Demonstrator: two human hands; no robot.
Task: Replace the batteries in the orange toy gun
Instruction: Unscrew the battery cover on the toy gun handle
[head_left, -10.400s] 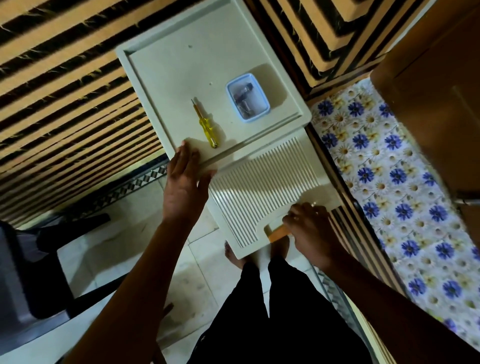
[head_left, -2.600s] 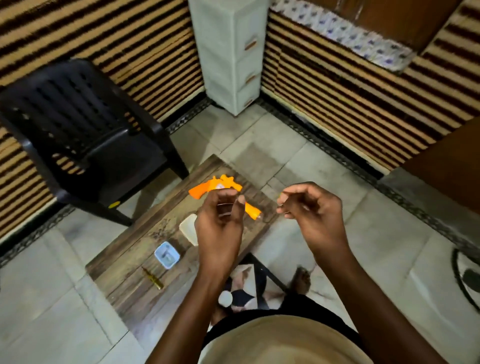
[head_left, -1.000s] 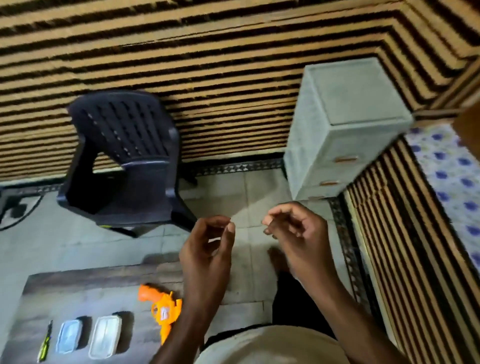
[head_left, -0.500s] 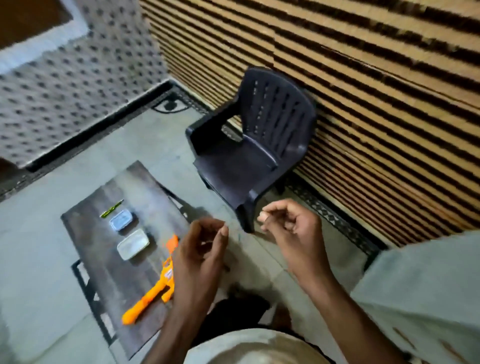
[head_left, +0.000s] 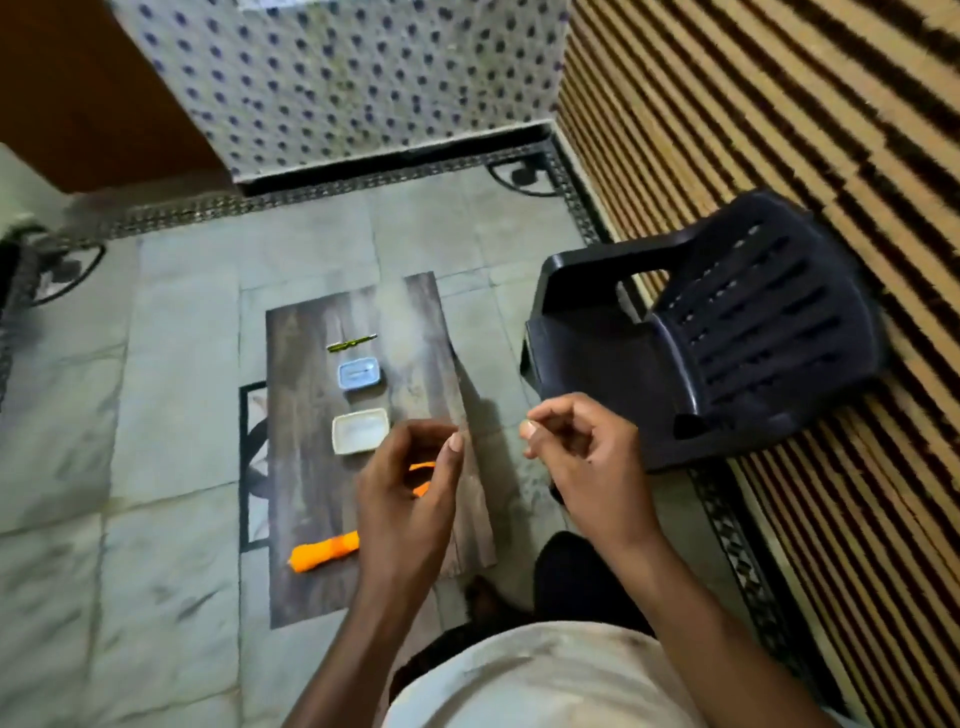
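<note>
Orange toy gun (head_left: 324, 555) lies on low desk (head_left: 301, 587), partly hidden behind left hand (head_left: 410, 499); left and right hand (head_left: 587, 457) raised above it, each grip loosely curled, holding nothing.

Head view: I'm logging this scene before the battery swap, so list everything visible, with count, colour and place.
Toy gun: one, orange, near end of table, partly behind left hand.
Screwdriver: one, yellow-green, far end of table.
Container: one, blue, beside screwdriver.
Lid: one, white, between container and gun.
Table: one, dark wood, low, on tiled floor.
Chair: one, black plastic, right, by striped wall.
Left hand: raised, fingers loosely curled.
Right hand: raised, fingers curled.
</note>
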